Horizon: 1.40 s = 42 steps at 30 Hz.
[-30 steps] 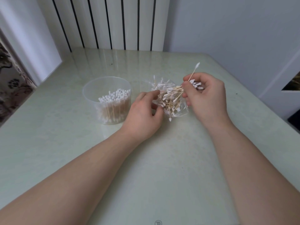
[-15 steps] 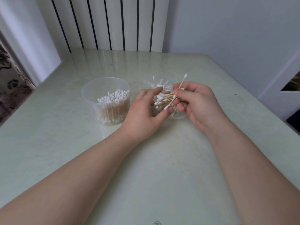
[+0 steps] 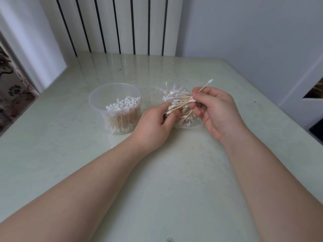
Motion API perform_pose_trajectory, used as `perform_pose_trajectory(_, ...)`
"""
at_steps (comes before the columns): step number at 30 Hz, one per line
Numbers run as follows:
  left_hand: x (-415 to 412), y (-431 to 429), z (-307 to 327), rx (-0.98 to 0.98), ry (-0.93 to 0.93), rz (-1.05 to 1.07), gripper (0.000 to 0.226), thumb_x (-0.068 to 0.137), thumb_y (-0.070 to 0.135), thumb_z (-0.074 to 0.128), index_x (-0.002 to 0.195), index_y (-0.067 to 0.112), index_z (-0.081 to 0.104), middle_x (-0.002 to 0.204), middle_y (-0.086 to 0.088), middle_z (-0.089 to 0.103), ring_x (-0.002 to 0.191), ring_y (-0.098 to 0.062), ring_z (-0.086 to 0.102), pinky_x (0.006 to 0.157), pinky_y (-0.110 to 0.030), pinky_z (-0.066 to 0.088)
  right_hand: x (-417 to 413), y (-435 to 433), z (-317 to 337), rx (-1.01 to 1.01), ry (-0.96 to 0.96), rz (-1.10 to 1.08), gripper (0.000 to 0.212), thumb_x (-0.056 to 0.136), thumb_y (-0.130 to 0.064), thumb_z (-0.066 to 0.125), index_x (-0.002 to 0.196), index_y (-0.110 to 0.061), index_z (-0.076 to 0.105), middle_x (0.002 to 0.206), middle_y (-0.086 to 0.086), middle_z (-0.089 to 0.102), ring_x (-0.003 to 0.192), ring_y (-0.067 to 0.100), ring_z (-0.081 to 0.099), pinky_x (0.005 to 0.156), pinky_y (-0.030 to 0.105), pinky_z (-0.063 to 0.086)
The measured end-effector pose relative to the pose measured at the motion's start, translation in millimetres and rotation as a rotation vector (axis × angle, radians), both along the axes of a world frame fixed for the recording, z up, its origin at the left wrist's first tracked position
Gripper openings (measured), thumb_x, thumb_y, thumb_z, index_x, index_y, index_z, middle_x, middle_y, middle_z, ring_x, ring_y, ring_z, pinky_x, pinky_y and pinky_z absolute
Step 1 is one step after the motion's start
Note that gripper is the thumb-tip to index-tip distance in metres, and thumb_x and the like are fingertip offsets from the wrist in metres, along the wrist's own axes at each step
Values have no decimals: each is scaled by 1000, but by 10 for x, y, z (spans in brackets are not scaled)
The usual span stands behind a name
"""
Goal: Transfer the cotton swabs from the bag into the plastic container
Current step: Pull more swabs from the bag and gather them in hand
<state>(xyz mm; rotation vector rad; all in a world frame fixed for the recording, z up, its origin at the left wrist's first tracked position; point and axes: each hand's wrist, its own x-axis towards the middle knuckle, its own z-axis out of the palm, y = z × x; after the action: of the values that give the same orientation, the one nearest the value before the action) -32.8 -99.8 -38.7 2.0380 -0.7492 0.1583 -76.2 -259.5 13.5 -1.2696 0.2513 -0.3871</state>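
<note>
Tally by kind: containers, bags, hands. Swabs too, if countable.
plastic container: 1
bag: 1
hands: 2, left hand and right hand
cotton swabs: too many to count
Total: 4, swabs excluded

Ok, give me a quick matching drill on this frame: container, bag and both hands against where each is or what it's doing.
1 plastic container
2 bag
3 left hand
4 right hand

a pinches cotton swabs
b between the two hands
c left of both hands, partly filled
d grips the bag's left side

Pairs: 1-c, 2-b, 3-d, 4-a
</note>
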Motion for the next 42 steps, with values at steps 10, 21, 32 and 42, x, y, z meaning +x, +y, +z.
perform_pose_trajectory(10, -8, 7, -10, -6, -25, -21, 17, 99, 28, 60, 107, 21, 72, 92, 2, 74, 86, -18, 66, 80, -34, 50, -6, 13, -77, -365, -28, 33, 14, 87, 4, 69, 86, -10, 71, 61, 7, 65, 58, 26, 53, 53, 29, 48)
perform_pose_trajectory(21, -2, 20, 26, -47, 43, 41, 29, 107, 35, 44, 89, 13, 49, 77, -5, 64, 68, -22, 60, 60, -37, 46, -12, -122, 4, -274, -49, -179, 14, 84, 5, 68, 84, -9, 70, 61, 6, 63, 54, 19, 53, 50, 25, 43)
perform_pose_trajectory(32, -8, 36, 45, -107, 67, 111, 29, 106, 34, 47, 90, 9, 51, 64, 5, 58, 66, -13, 62, 57, -32, 42, -42, -159, -34, -589, 58, -209, 19, 76, -4, 65, 75, -21, 74, 61, -6, 67, 51, 14, 57, 54, 32, 49)
perform_pose_trajectory(42, -1, 38, 78, -228, 157, 103, 17, 106, 23, 47, 115, 16, 60, 90, 3, 72, 58, -3, 58, 60, -24, 48, -65, -46, -21, -621, 8, -55, 21, 82, 5, 66, 77, -15, 72, 58, -9, 65, 45, 12, 52, 50, 23, 44)
